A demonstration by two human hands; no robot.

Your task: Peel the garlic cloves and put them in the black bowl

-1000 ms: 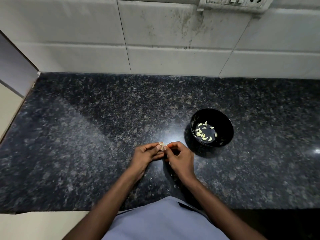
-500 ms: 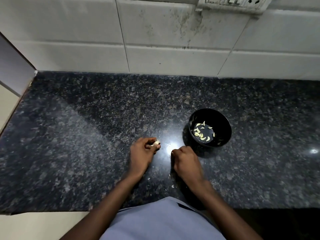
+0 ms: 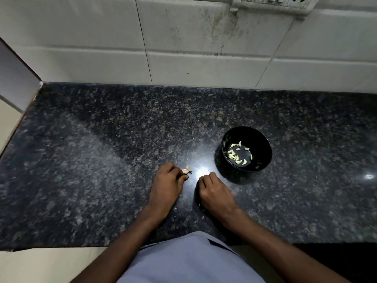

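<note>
1. The garlic clove (image 3: 185, 170) is pinched at the fingertips of the left hand (image 3: 168, 185), low over the counter (image 3: 81, 170), as half a second ago.
2. The right hand (image 3: 214, 192), a second ago meeting the left at the clove, now lies apart, fingers curled; whether it holds anything is hidden.
3. The black bowl (image 3: 263, 148), with peeled cloves (image 3: 237, 154) inside, has not moved.

We note a speckled black granite counter (image 3: 102, 160), stained white wall tiles (image 3: 183, 37) beyond, a switchboard (image 3: 271, 2) far right.
</note>
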